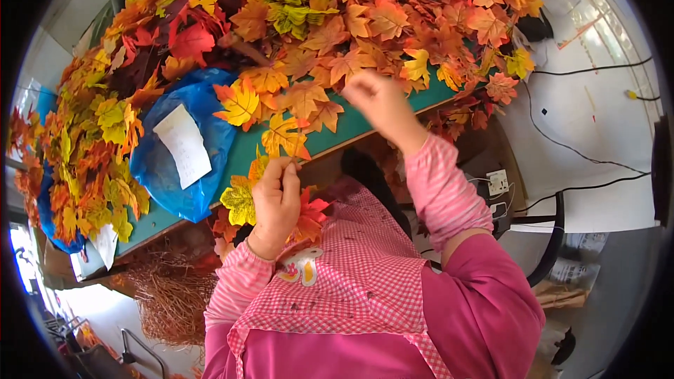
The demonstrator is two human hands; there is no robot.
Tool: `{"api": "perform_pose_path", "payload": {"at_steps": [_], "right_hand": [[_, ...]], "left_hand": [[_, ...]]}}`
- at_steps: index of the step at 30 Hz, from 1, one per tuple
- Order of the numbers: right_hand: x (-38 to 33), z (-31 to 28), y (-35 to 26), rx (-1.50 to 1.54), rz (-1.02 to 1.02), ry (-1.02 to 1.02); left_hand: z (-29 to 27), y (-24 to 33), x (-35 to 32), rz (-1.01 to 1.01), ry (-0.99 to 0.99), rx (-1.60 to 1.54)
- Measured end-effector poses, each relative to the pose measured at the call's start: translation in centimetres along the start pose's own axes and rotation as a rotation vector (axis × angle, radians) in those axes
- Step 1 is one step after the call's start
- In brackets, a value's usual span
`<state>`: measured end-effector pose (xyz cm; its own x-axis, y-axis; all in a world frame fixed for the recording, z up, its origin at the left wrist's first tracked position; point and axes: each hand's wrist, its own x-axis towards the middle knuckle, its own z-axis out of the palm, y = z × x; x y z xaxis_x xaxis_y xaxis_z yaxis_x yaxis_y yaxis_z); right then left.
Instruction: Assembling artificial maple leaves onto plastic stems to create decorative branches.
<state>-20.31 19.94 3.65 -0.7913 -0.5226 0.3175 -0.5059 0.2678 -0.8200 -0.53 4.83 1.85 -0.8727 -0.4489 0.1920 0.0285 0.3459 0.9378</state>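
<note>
Leftmost, blue bag: a blue plastic bag (184, 161) lies on the green table (330, 133), beside heaped artificial maple leaves (337, 21).
Label: a white rectangular paper slip (184, 146) lies on the bag, tilted.
Left hand: left hand (275, 203) is closed around a bunch of leaf stems (242, 193) at the table's near edge.
Stem axis: one orange-yellow leaf sprig (284, 137) stands above the fist, long axis roughly upright, leaf pointing away.
Right hand: right hand (379, 102) is raised over the pile, fingers pinched; blurred, its hold cannot be told.
</note>
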Motion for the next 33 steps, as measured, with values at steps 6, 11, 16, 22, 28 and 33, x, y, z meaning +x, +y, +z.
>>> {"api": "perform_pose_path", "payload": {"at_steps": [6,11,16,22,28,33], "right_hand": [[7.5,-6.6,8.5,-0.75,-0.022,0.514],[9.0,-8.6,9.6,-0.786,-0.058,0.486],[10.0,-11.2,8.5,-0.197,-0.012,0.541],[12.0,-11.1,4.3,0.457,-0.133,0.702],[3.9,-3.1,-3.2,-0.1,-0.3,-0.285],[-1.4,0.8,-6.2,0.166,-0.34,-0.577]], "left_hand": [[0.4,0.0,0.2,-0.181,-0.033,-0.175],[0.1,0.0,-0.1,-0.11,0.002,-0.167],[0.0,-0.6,0.2,-0.127,-0.01,-0.201],[0.0,-0.3,-0.1,-0.261,-0.008,-0.341],[-0.4,1.6,0.2,0.504,-0.032,0.211],[-1.4,1.9,0.5,0.385,-0.119,0.256]]}}
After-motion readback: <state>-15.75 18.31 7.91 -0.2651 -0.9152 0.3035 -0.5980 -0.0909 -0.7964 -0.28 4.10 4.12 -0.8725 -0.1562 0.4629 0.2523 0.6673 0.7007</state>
